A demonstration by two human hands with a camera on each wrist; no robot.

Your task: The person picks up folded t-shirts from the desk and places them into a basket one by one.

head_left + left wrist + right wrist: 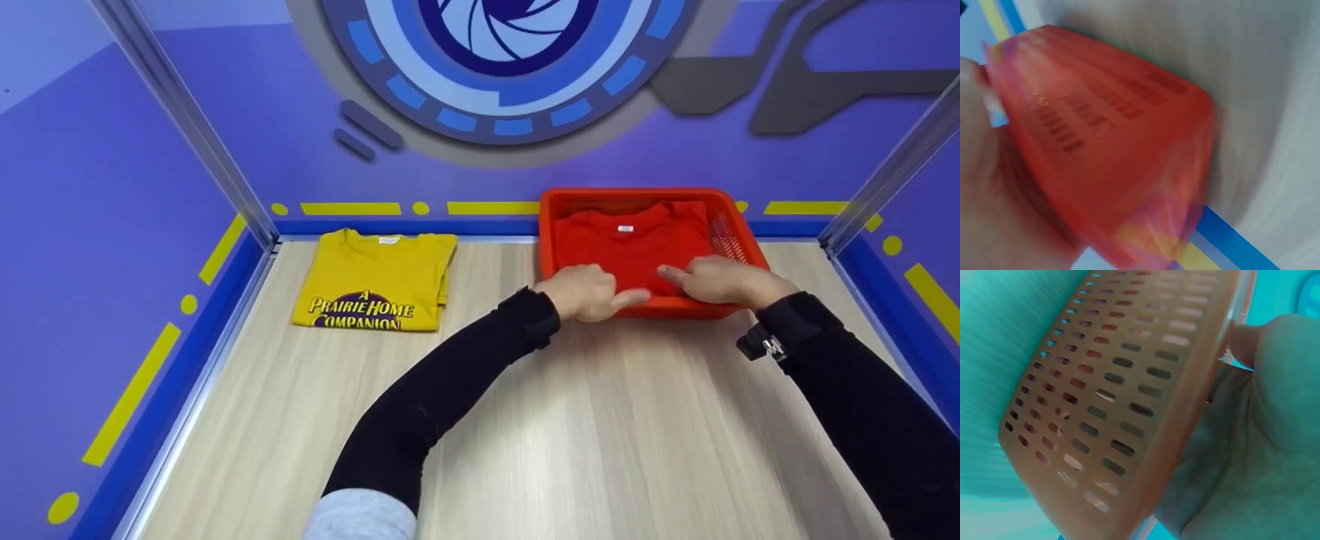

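At the far right of the worktop stands a red plastic basket, its back wall close against the blue border strip of the enclosure. A folded red shirt lies flat inside it, collar toward the back wall and a small white label visible at the neck.

Both hands rest at the basket's near rim. The left hand sits at the near left corner, fingers curled over the rim, index finger extended to the right along the edge. The right hand sits near the middle of the rim, fingers pointing left and lying over the front edge of the red shirt. The fingertips of the two hands are near each other but apart. The right wrist view shows the slotted basket wall with the palm wrapped against the rim, so this hand is grasping the basket. The left wrist view is blurred; the basket wall fills it, with part of the hand at the left edge, consistent with a grasp on the rim.

Both forearms wear black sleeves; a wrist-mounted device sits on the right one.

A folded yellow shirt with purple lettering lies at the far left of the worktop, well apart from the basket.
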